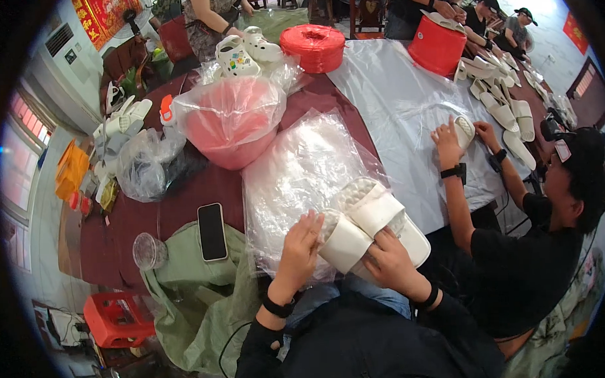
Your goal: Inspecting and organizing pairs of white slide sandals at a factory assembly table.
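One very wide, round view looks down and forward from a camera worn on the head. It is above the bare left hand [296, 250] and bare right hand [391, 260], so both look quite near. A black cloth top [381, 339] shows below the hands, the dark red desk [124, 245] spreads left of them, and a tiny-looking person in a black cap [515, 32] is far past them.

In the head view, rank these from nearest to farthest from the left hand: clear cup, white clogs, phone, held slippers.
From the left hand:
1. Held slippers: at its right, against the fingers.
2. Phone: to its left.
3. Clear cup: farther left, past the phone.
4. White clogs: well ahead, slightly left.
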A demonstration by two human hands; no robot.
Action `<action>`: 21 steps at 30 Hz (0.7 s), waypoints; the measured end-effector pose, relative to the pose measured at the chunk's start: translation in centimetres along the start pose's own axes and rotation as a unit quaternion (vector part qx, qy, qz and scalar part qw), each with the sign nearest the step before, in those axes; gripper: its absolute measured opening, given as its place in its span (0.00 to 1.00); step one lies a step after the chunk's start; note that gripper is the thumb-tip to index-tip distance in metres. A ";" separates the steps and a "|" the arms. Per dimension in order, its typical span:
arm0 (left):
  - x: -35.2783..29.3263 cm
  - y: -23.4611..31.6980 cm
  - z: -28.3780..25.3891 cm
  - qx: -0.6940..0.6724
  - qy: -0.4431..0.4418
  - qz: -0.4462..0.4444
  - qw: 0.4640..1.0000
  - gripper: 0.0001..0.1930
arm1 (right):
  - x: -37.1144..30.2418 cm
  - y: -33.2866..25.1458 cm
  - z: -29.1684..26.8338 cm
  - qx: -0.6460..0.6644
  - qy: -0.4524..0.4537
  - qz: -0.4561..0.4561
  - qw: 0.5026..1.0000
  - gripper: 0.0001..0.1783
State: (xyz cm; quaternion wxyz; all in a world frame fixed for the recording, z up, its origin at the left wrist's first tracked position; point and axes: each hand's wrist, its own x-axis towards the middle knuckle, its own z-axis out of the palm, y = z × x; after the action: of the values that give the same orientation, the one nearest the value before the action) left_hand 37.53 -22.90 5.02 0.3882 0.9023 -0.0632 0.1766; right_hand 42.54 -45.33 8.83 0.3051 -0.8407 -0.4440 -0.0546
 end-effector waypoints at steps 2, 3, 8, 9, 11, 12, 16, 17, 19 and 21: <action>-0.2 0.8 0.4 -0.004 -0.004 0.019 1.000 0.26 | 0.1 -0.2 0.0 -0.017 0.021 -0.002 1.000 0.14; -0.1 1.5 0.3 -0.005 -0.004 0.019 1.000 0.26 | -0.1 -0.2 0.0 -0.018 0.020 -0.001 1.000 0.14; 0.5 2.7 0.1 0.112 -0.020 0.006 0.993 0.24 | -0.3 -0.7 -0.5 -0.034 0.015 -0.010 0.999 0.20; 0.6 2.6 0.1 0.112 -0.019 0.006 0.993 0.24 | -0.4 -0.6 -0.4 -0.034 0.015 -0.011 0.999 0.20; 0.7 2.1 0.2 0.065 -0.029 -0.011 0.997 0.22 | -0.7 -0.5 -0.2 0.003 -0.016 -0.049 0.999 0.23; 0.7 1.8 0.0 0.064 -0.030 -0.010 0.997 0.22 | -0.7 -0.6 -0.3 0.000 -0.006 -0.049 0.999 0.22; 0.4 1.2 -0.4 0.020 -0.094 0.026 0.995 0.20 | -1.8 0.7 0.7 0.058 -0.040 0.036 0.997 0.19; 0.3 1.3 -0.4 0.020 -0.101 0.039 0.994 0.20 | -2.2 0.8 1.1 0.034 -0.040 0.061 0.997 0.17; 0.3 2.1 -0.5 0.034 -0.112 0.047 0.992 0.20 | -2.1 1.1 1.4 0.010 -0.038 0.086 0.996 0.15; 0.1 2.5 0.0 0.050 -0.122 0.054 0.990 0.20 | -1.3 1.6 1.6 -0.018 0.041 0.000 0.999 0.14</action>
State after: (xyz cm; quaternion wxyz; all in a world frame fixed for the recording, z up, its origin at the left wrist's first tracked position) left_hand 37.05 -24.64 6.73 0.3214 0.9308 -0.1497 0.0886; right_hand 42.73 -46.06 6.27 0.3079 -0.8432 -0.4299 -0.0972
